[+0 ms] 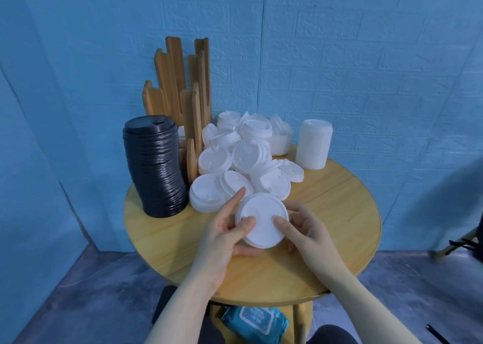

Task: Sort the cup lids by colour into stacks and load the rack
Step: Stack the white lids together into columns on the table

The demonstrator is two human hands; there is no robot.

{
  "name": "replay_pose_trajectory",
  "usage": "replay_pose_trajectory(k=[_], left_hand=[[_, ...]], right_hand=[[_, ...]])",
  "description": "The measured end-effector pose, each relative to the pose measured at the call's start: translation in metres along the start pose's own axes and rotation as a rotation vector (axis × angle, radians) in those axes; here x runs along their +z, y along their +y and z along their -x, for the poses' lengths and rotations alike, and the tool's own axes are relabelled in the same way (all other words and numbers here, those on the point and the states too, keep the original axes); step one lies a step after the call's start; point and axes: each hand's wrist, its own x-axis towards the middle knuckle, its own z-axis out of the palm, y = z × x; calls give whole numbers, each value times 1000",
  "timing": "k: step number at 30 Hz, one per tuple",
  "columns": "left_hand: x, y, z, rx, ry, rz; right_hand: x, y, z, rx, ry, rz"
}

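Note:
Both my hands hold a short stack of white lids (262, 214) above the round wooden table (339, 213). My left hand (224, 234) grips its left edge, thumb on top and forefinger pointing outward. My right hand (303, 228) grips the right edge with its thumb on the top lid. Behind them lies a loose pile of white lids (243, 158). A tall leaning stack of black lids (155, 166) stands at the left. A neat white stack (315, 145) stands at the back right. The wooden rack (183, 87) rises at the back left, and no lids show between its slats.
A white bowl (281, 142) holding lids sits behind the pile. A blue pack of wet wipes (254, 320) lies on a shelf under the table. The blue wall is close behind. A dark object and a wooden leg (460, 241) stand at the right edge.

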Motion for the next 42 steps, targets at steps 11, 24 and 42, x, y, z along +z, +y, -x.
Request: replay_pose_trajectory(k=[11, 24, 42], left_hand=[[-20, 15, -24, -141, -399, -231], [-23, -1, -39, 167, -332, -650], [-30, -14, -47, 92, -219, -497]], right_hand=[[-3, 5, -6, 32, 34, -37], [-17, 2, -23, 125, 0, 76], [-26, 22, -90, -9, 133, 599]])
